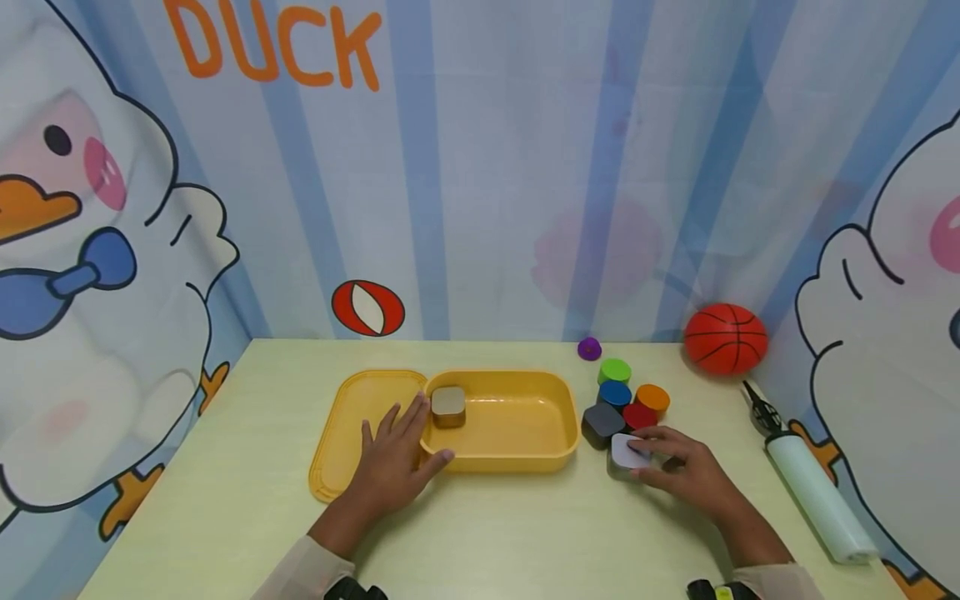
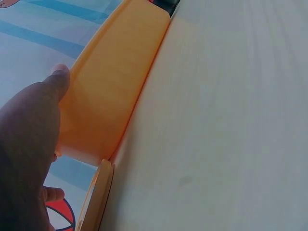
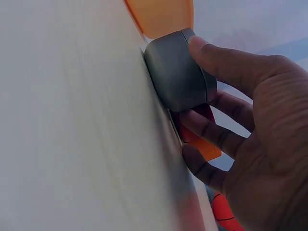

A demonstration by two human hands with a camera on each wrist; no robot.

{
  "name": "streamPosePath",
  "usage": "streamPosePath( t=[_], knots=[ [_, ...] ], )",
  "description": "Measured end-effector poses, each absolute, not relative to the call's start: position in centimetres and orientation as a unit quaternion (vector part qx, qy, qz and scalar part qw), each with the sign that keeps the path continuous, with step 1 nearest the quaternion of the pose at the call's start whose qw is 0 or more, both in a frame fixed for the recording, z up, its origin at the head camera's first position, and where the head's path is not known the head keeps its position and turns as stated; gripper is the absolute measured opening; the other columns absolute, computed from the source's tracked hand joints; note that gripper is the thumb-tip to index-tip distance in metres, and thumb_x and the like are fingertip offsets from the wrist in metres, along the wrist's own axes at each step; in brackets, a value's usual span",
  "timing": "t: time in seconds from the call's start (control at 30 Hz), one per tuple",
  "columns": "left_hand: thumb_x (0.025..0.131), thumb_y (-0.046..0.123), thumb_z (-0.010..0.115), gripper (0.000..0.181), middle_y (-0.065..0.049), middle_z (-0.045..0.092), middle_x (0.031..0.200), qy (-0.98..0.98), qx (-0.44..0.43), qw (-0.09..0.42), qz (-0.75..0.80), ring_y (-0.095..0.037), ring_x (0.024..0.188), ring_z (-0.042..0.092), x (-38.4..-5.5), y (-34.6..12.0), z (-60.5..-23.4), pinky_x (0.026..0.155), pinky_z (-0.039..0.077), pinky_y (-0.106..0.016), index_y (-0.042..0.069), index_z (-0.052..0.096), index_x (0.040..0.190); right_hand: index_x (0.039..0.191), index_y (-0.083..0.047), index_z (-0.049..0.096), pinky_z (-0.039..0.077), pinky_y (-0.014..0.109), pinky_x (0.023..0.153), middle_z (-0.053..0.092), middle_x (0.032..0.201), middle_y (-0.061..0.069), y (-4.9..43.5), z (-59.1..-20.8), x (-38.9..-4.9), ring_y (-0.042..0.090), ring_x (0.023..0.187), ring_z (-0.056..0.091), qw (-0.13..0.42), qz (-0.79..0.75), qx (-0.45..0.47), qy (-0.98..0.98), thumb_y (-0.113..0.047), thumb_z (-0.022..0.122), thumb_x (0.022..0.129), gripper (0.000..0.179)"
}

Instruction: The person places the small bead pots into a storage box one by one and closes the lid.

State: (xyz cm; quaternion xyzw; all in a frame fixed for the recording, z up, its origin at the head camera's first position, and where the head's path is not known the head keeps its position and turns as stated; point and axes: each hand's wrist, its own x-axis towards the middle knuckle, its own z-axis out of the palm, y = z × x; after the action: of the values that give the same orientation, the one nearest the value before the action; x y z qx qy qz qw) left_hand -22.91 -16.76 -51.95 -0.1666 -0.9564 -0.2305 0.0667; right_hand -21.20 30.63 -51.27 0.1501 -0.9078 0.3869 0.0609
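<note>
The white-topped block (image 1: 628,451) is sitting on the worktop (image 1: 487,533) just right of the yellow tray (image 1: 517,454), directly under the right hand (image 1: 678,471), whose fingers are pinching it. The left hand (image 1: 393,462) is lying spread, steadying the tray's left rim. The right wrist view is showing the block's grey side (image 3: 178,72), hidden from the head.

My right hand (image 1: 686,471) covers the near edge of the white-topped block (image 1: 626,451), so its far side stays unseen; both my forearms run off the head view's bottom edge, and my left palm (image 1: 390,458) hides part of the yellow lid (image 1: 352,417)
</note>
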Motion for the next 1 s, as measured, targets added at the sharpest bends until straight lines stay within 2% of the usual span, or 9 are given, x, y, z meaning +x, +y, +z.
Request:
streamPosePath(
  t=[0.1,0.17,0.23,0.33,0.47,0.57,0.7,0.9,1.0],
  knots=[
    [0.107,0.067,0.055,0.09,0.001,0.02,0.185,-0.956,-0.167,0.066,-0.232,-0.047,0.169,0.022,-22.9,-16.75,-51.89,0.124,0.003,-0.088,0.017,0.023,0.176,0.129,-0.016,0.083,0.054,0.023,0.101,0.073,0.141,0.014,30.73,-51.38,-21.23,0.032,0.131,0.066,0.049,0.38,0.138,-0.914,-0.023,0.093,0.089,0.042],
    [0.107,0.067,0.055,0.09,0.001,0.02,0.185,-0.956,-0.167,0.065,-0.233,-0.047,0.169,0.022,-22.87,-16.73,-51.82,0.124,0.003,-0.088,0.017,0.023,0.176,0.131,-0.015,0.082,0.055,0.021,0.098,0.072,0.144,0.016,30.78,-51.45,-21.24,0.039,0.133,0.065,0.037,0.385,0.129,-0.913,-0.024,0.092,0.09,0.043],
    [0.107,0.067,0.055,0.09,0.001,0.02,0.185,-0.956,-0.166,0.063,-0.233,-0.047,0.169,0.022,-22.83,-16.72,-51.75,0.124,0.004,-0.088,0.017,0.024,0.176,0.132,-0.015,0.082,0.056,0.021,0.093,0.07,0.146,0.018,30.84,-51.5,-21.25,0.035,0.132,0.065,0.026,0.394,0.12,-0.911,-0.024,0.091,0.09,0.044],
    [0.107,0.067,0.055,0.09,0.0,0.02,0.185,-0.956,-0.164,0.061,-0.234,-0.047,0.169,0.022,-22.78,-16.7,-51.68,0.124,0.004,-0.088,0.017,0.024,0.176,0.132,-0.013,0.081,0.057,0.021,0.087,0.069,0.147,0.021,30.95,-51.6,-21.3,0.016,0.126,0.063,0.021,0.403,0.119,-0.907,-0.023,0.09,0.091,0.043],
    [0.107,0.066,0.055,0.091,0.0,0.02,0.185,-0.956,-0.163,0.06,-0.236,-0.047,0.169,0.021,-22.75,-16.68,-51.63,0.124,0.003,-0.088,0.017,0.023,0.176,0.131,-0.012,0.082,0.057,0.021,0.086,0.07,0.146,0.023,31.13,-51.76,-21.38,-0.009,0.119,0.054,0.029,0.41,0.126,-0.903,-0.022,0.091,0.091,0.042],
    [0.107,0.066,0.056,0.09,0.0,0.02,0.185,-0.955,-0.165,0.061,-0.238,-0.047,0.169,0.021,-22.75,-16.68,-51.61,0.125,0.003,-0.088,0.017,0.023,0.176,0.13,-0.012,0.082,0.057,0.021,0.086,0.07,0.146,0.022,31.24,-51.88,-21.43,-0.018,0.115,0.049,0.032,0.414,0.125,-0.901,-0.021,0.091,0.09,0.042],
    [0.107,0.066,0.055,0.091,0.001,0.019,0.185,-0.955,-0.166,0.059,-0.239,-0.047,0.169,0.021,-22.77,-16.67,-51.59,0.125,0.003,-0.088,0.017,0.023,0.176,0.131,-0.013,0.082,0.056,0.021,0.087,0.07,0.147,0.021,31.28,-51.96,-21.43,-0.018,0.116,0.049,0.032,0.415,0.122,-0.901,-0.021,0.091,0.089,0.043],
    [0.107,0.067,0.055,0.09,0.0,0.02,0.185,-0.956,-0.164,0.06,-0.237,-0.047,0.169,0.021,-22.74,-16.66,-51.58,0.125,0.003,-0.088,0.017,0.023,0.176,0.131,-0.018,0.083,0.056,0.019,0.093,0.071,0.148,0.015,31.28,-51.97,-21.33,0.013,0.131,0.064,0.029,0.395,0.118,-0.911,-0.025,0.092,0.089,0.044],
    [0.107,0.067,0.054,0.09,0.0,0.02,0.185,-0.956,-0.164,0.06,-0.236,-0.047,0.169,0.022,-22.75,-16.66,-51.62,0.125,0.004,-0.088,0.017,0.024,0.176,0.13,-0.019,0.083,0.057,0.02,0.091,0.072,0.147,0.015,31.36,-51.91,-21.24,0.0,0.128,0.062,0.032,0.4,0.121,-0.908,-0.025,0.092,0.089,0.043]
  ],
)
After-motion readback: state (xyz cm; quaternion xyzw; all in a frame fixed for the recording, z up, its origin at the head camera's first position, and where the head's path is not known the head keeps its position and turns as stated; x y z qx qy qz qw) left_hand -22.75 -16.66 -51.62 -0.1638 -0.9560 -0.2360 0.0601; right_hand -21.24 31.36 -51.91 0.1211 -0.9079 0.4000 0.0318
